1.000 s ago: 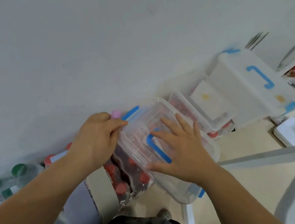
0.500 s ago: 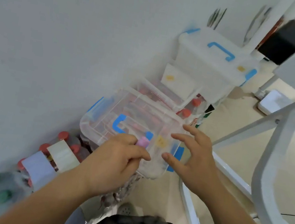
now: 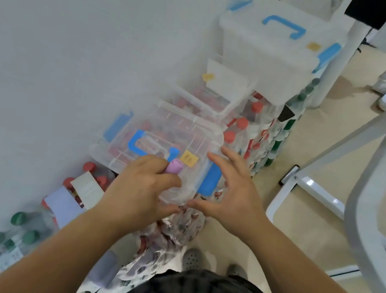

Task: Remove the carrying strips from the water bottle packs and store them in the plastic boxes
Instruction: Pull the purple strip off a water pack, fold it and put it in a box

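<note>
Working at the near end of the clear box [image 3: 161, 146], we have both hands on its lid. Our left hand [image 3: 140, 188] is curled shut around a small purple thing [image 3: 174, 166], its tip poking out above the knuckles; we cannot tell what it is. Our right hand [image 3: 232, 194] is spread open, fingers just beside the blue latch [image 3: 210, 181] on the box's near end and thumb under the lid's corner, gripping nothing.

The box sits on top of the red-capped bottle packs [image 3: 243, 129] stacked against the wall [image 3: 62, 47]. Red shapes show blurred through its walls, and we cannot make out any carrying strip in either hand. White and pale card tags [image 3: 89, 187] lie on the packs below left, near the green-capped bottles [image 3: 16, 237]. A larger white box [image 3: 275, 47] with a blue handle stands further along the row.

We judge the step in hand to be working this box's lid, either unlatching or closing it. Next, the right hand needs the blue latch under its fingers while the left steadies the lid, without tipping the box off the packs.
</note>
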